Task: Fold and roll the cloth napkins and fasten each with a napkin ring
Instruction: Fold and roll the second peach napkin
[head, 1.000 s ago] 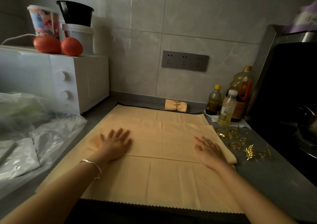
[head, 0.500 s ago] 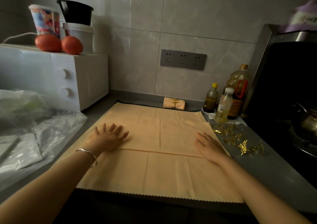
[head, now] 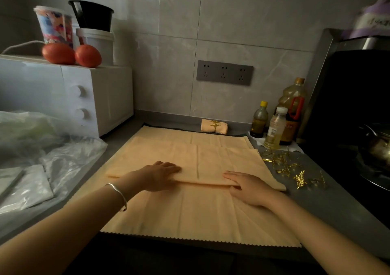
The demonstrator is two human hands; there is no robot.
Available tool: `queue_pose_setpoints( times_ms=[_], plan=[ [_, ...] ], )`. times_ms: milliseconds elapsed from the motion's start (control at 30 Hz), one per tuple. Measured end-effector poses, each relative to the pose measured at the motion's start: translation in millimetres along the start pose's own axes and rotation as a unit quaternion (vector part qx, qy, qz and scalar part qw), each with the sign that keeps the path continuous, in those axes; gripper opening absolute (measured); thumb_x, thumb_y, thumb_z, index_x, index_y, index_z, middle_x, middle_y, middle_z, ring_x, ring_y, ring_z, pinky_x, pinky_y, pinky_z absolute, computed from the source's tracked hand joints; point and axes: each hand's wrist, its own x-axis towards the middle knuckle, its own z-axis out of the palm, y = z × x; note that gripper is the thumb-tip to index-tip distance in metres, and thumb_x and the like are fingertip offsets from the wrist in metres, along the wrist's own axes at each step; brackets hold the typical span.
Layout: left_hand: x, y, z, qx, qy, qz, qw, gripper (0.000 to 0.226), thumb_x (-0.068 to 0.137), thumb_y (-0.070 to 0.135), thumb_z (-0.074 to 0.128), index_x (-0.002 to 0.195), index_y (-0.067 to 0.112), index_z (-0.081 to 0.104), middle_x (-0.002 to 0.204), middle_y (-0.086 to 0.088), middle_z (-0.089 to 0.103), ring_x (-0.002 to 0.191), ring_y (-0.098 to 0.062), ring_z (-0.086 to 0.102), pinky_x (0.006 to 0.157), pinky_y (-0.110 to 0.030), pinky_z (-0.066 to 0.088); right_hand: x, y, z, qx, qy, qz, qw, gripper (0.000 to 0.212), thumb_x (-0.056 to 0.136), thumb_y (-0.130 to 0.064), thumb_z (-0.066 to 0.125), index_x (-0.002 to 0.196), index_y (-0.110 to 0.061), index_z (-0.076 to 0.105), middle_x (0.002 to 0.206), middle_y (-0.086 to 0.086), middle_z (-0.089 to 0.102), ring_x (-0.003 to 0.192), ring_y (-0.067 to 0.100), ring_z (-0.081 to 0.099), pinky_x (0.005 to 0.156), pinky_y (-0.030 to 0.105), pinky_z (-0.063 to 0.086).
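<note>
Folded napkin (head: 219,160) lies mid-frame on top of a spread cloth (head: 200,217) on the counter (head: 337,211). L hand (head: 160,175) & R hand (head: 249,188) both rest flat on its near folded edge, fingers straight, gripping nothing, tips pointing toward each other. A rolled napkin (head: 214,125) w/ a gold ring sits upper centre by the wall, & loose gold rings (head: 289,167) lie right of the cloth, below the bottles (head: 276,125)

Left hand (head: 160,176) and right hand (head: 248,188) rest on folded napkin (head: 211,160) (peach).
</note>
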Motion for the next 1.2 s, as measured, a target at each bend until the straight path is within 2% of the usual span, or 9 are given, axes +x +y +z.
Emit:
queue_pose_setpoints(
  times_ms=[100,267,433,633,767,867,967,1100,1200],
  plan=[
    [-4.3,0.8,2.4,0.02,0.037,0.007,0.999,0.051,0.101,0.025,0.035,0.148,0.036,0.018,0.155,0.006,0.021,0.14,-0.019,0.021,0.111,-0.037,0.028,3.2,1.6,1.8,-0.024,0.02,0.006,0.999,0.049,0.099,-0.019,0.035,0.147,-0.03,0.029,0.154,-0.013,0.024,0.14,0.007,0.026,0.11,0.021,0.022],
    [-17.6,10.4,-15.0,-0.006,0.001,-0.023,1.0,0.047,0.101,0.016,0.031,0.146,0.032,0.028,0.148,-0.001,0.037,0.134,-0.022,0.036,0.11,-0.036,0.031,-2.1,1.2,-15.4,-0.01,0.006,0.003,1.0,0.044,0.099,-0.013,0.034,0.14,-0.025,0.044,0.145,-0.004,0.042,0.132,0.017,0.04,0.106,0.026,0.031],
    [-42.1,25.1,-58.6,-0.002,-0.106,-0.038,0.994,0.044,0.104,0.03,0.026,0.146,0.017,0.03,0.148,-0.004,0.037,0.135,-0.021,0.035,0.112,-0.035,0.024,-20.0,-7.0,-50.0,0.06,-0.121,-0.016,0.991,0.025,0.1,-0.015,0.037,0.097,-0.01,0.061,0.104,0.013,0.062,0.091,0.017,0.054,0.081,0.03,0.042],
    [-42.4,17.6,-80.8,-0.028,-0.179,-0.078,0.98,0.054,0.099,0.046,0.034,0.144,0.018,0.032,0.144,-0.001,0.041,0.131,-0.021,0.04,0.108,-0.034,0.029,-29.1,-10.9,-81.4,0.054,-0.242,0.034,0.968,0.018,0.098,-0.038,0.043,0.093,-0.029,0.057,0.09,-0.012,0.057,0.084,0.003,0.054,0.078,0.017,0.042],
    [-19.1,3.8,-66.3,-0.026,-0.091,-0.045,0.994,0.05,0.094,0.044,0.049,0.136,0.017,0.046,0.133,-0.002,0.052,0.118,-0.02,0.051,0.102,-0.032,0.039,-5.2,1.5,-72.5,0.046,-0.162,-0.005,0.986,0.013,0.092,-0.036,0.057,0.079,-0.034,0.059,0.078,-0.014,0.058,0.07,0.0,0.052,0.065,0.016,0.039],
    [3.4,-9.4,-51.2,-0.04,-0.002,-0.04,0.998,0.035,0.091,0.031,0.059,0.124,0.018,0.058,0.124,0.0,0.058,0.108,-0.018,0.054,0.098,-0.029,0.043,12.3,9.1,-63.6,0.061,-0.102,-0.005,0.993,0.009,0.088,-0.032,0.063,0.08,-0.034,0.063,0.078,-0.016,0.062,0.074,0.0,0.056,0.064,0.013,0.039],
    [22.2,-17.9,-40.3,-0.036,0.026,-0.042,0.998,0.03,0.093,0.025,0.055,0.122,0.017,0.058,0.122,-0.002,0.058,0.106,-0.018,0.054,0.098,-0.03,0.043,31.4,17.9,-52.9,0.057,-0.064,0.021,0.996,0.018,0.091,-0.028,0.058,0.074,-0.028,0.062,0.075,-0.012,0.059,0.071,0.005,0.053,0.064,0.017,0.038],
    [38.4,-20.5,-30.8,-0.023,0.053,-0.054,0.997,0.031,0.096,0.026,0.05,0.125,0.016,0.053,0.122,-0.003,0.056,0.108,-0.02,0.053,0.095,-0.03,0.042,49.7,26.9,-38.4,0.061,-0.02,0.06,0.996,0.022,0.091,-0.028,0.054,0.088,-0.01,0.066,0.09,0.006,0.065,0.085,0.022,0.059,0.074,0.034,0.044],
    [48.0,-24.0,-25.5,-0.008,0.069,-0.053,0.996,0.03,0.097,0.027,0.048,0.125,0.017,0.052,0.122,-0.003,0.056,0.108,-0.02,0.053,0.098,-0.032,0.039,54.4,26.0,-30.5,0.062,0.001,0.08,0.995,0.022,0.091,-0.028,0.053,0.089,-0.009,0.065,0.091,0.007,0.064,0.083,0.02,0.057,0.069,0.032,0.04]
  ],
)
